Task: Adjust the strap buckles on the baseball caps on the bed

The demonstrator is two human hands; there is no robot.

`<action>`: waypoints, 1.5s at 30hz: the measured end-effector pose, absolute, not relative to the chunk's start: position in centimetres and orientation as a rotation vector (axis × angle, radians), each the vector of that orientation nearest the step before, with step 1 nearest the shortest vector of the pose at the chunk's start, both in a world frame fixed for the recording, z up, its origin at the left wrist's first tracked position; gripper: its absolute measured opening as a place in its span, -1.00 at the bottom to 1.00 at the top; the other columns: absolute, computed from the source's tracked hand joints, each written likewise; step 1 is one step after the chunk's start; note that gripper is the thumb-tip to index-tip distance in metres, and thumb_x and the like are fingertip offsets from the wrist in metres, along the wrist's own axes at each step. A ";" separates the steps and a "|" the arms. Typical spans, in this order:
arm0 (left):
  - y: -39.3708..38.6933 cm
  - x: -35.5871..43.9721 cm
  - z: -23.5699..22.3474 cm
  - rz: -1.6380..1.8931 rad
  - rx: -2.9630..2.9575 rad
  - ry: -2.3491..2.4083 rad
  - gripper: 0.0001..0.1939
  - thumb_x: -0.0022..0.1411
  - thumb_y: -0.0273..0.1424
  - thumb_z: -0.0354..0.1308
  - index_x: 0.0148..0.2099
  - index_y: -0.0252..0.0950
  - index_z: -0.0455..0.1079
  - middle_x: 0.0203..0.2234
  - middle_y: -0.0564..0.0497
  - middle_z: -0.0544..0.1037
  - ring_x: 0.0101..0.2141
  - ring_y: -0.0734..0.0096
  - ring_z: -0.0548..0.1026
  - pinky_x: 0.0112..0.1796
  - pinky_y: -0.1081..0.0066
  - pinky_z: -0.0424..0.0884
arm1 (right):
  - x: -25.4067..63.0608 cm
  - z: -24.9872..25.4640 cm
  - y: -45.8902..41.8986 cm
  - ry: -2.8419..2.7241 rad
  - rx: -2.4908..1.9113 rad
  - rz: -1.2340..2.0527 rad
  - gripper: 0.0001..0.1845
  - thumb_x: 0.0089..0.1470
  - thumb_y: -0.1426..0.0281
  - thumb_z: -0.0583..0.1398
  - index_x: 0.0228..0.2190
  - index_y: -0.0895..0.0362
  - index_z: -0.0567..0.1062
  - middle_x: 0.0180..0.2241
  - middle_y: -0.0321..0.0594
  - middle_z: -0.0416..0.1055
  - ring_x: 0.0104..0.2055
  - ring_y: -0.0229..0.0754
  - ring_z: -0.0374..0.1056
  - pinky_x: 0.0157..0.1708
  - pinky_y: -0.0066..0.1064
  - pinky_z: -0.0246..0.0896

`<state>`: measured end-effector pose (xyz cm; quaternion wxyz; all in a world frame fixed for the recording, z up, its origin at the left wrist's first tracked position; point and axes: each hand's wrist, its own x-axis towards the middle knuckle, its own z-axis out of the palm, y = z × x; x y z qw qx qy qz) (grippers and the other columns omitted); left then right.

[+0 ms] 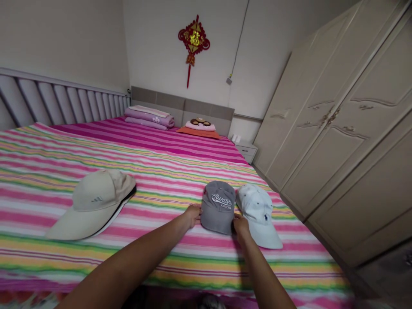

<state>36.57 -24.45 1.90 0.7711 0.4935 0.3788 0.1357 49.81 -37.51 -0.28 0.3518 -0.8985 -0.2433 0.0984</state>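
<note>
From the head view, we record a gray cap (218,207) lying crown up on a striped bedspread (135,262), near the bed's near edge. Its long axis runs near to far, and its brim appears to point toward the near side.

The left hand (193,215) lies against the cap's left side, fingers toward it. The right hand (241,227) sits at the cap's near right edge, between it and the neighboring white cap (260,214). The right hand is the closer of the two to the brim end. Both hands are in contact and partly curled. We cannot tell whether either is actually gripping the cap.

The white cap lies just right of the gray one, its brim also toward the near side. A beige cap (93,204) lies well to the left, its brim angled near and left.

Markings: the gray cap carries raised white script reading "Always," with smaller lettering beneath that we cannot read. The beige cap shows a small three-bar mark. The white cap has a small dark emblem, too small to confirm.

At the far end stand a headboard (206,109) and folded bedding (148,118). A wardrobe (334,124) stands along the right.
</note>
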 end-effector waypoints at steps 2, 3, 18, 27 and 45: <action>-24.7 36.4 1.9 0.276 1.145 0.833 -0.80 -0.03 -0.69 -0.05 -0.40 -0.35 0.31 -0.67 0.05 0.43 -0.67 0.46 0.39 -0.48 0.40 0.36 | 49.6 0.3 -37.9 -0.637 -2.409 0.237 -0.76 0.10 0.31 0.09 -0.27 0.22 0.41 -0.28 -0.20 0.42 -0.31 -0.21 0.36 -0.30 -0.28 0.30; -24.7 36.4 1.9 0.276 1.189 0.842 -0.81 -0.04 -0.69 -0.04 -0.44 -0.34 0.30 -0.67 0.04 0.43 -0.65 0.44 0.40 -0.47 0.37 0.36 | 49.5 0.7 -38.1 -0.635 -2.440 0.235 -0.76 0.10 0.31 0.08 -0.28 0.22 0.41 -0.29 -0.20 0.42 -0.29 -0.21 0.36 -0.28 -0.27 0.29; -28.2 34.1 -2.6 0.688 2.358 0.679 -0.34 -0.02 -0.27 0.12 0.13 -0.40 0.10 0.07 -0.26 0.23 0.08 0.10 0.17 0.07 0.14 0.06 | 52.0 9.7 -29.4 -1.023 -2.755 0.041 -0.72 0.07 0.25 0.10 -0.27 0.21 0.42 -0.21 -0.15 0.40 -0.16 -0.15 0.32 -0.15 -0.17 0.21; -28.1 34.1 -5.1 0.780 2.495 0.678 -0.42 0.09 -0.23 0.00 0.13 -0.39 0.11 0.07 -0.27 0.25 0.08 0.08 0.20 0.06 0.06 0.11 | 52.0 8.6 -25.0 -1.030 -2.925 0.255 -0.74 0.07 0.32 0.12 -0.22 0.21 0.39 -0.17 -0.14 0.37 -0.18 -0.15 0.33 -0.21 -0.19 0.28; -28.4 33.8 -4.9 0.825 2.394 0.657 -0.41 0.07 -0.25 0.04 0.14 -0.35 0.10 0.07 -0.24 0.24 0.08 0.10 0.19 0.06 0.06 0.10 | 52.4 11.7 -26.0 -1.022 -2.831 0.041 -0.71 0.07 0.26 0.11 -0.25 0.21 0.40 -0.21 -0.15 0.39 -0.20 -0.16 0.33 -0.21 -0.20 0.25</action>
